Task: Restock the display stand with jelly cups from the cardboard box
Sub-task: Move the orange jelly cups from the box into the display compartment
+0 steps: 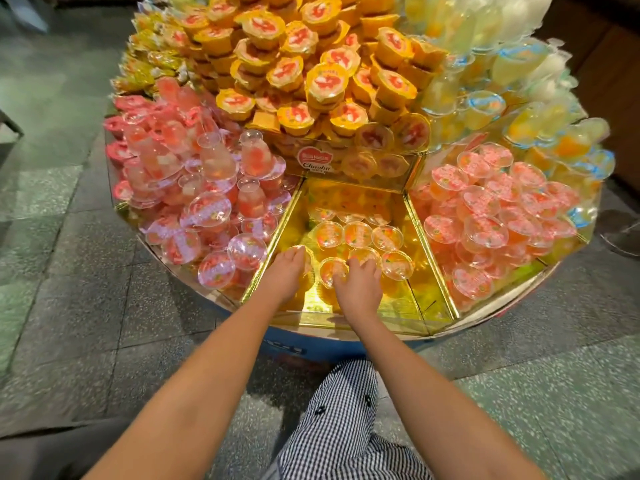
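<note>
grey floor tiles ring the display stand. in its six o'clock bin, left hand and right hand curl round jelly cups; bumping the nine o'clock pink heap could spill it.

The stand runs off the frame at 12 o'clock, and its cups at 2 o'clock are blurred. The left hand hides its own fingertips, perhaps round a cup. The label's small print is unreadable.
</note>
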